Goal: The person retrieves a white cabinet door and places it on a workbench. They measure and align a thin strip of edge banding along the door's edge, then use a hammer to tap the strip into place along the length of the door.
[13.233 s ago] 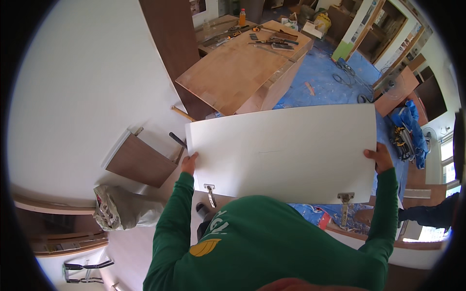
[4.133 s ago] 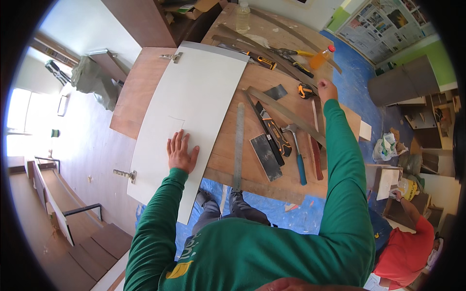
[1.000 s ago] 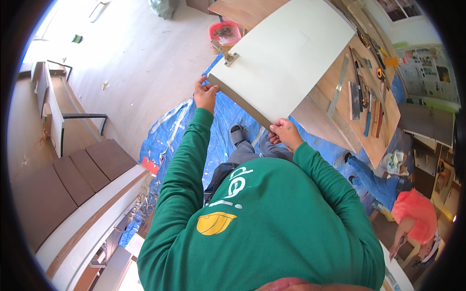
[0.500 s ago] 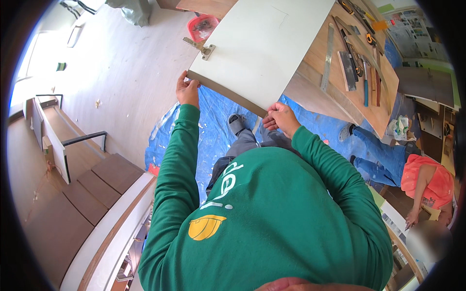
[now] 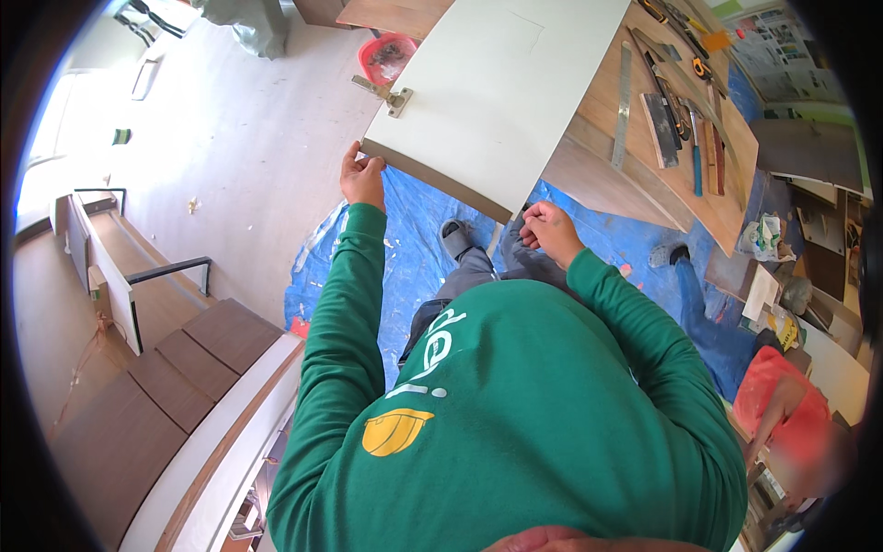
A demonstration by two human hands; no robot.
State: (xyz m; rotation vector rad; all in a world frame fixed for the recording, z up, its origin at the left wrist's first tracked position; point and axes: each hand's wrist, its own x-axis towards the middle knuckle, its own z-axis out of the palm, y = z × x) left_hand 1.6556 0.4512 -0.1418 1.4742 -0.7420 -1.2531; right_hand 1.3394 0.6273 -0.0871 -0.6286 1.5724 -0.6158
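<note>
A white cabinet door [image 5: 487, 101] with a brown edge lies in front of me, its near edge toward my body. A metal hinge [image 5: 398, 101] is fixed on its left side. My left hand [image 5: 365, 179] grips the near left corner, fingers along the side and thumb at the brown edge. Just right of the near right corner is my right hand [image 5: 552, 232], its fingers curled and pinched together. A small gap seems to separate it from the door. Whether something small sits between those fingertips, I cannot make out.
Right of the door, a wooden worktop [image 5: 598, 175] bears a metal ruler [image 5: 623, 106], a hammer [image 5: 695, 156] and other tools. A red basin [image 5: 386, 57] stands behind the door. Blue sheeting [image 5: 405, 221] covers the floor below. A co-worker [image 5: 782, 396] crouches at the right; brown panels [image 5: 202, 340] lie left.
My right hand has moved slightly right, off the door's near right corner. My left hand stays at its corner. The co-worker at the right has shifted lower and bent over.
</note>
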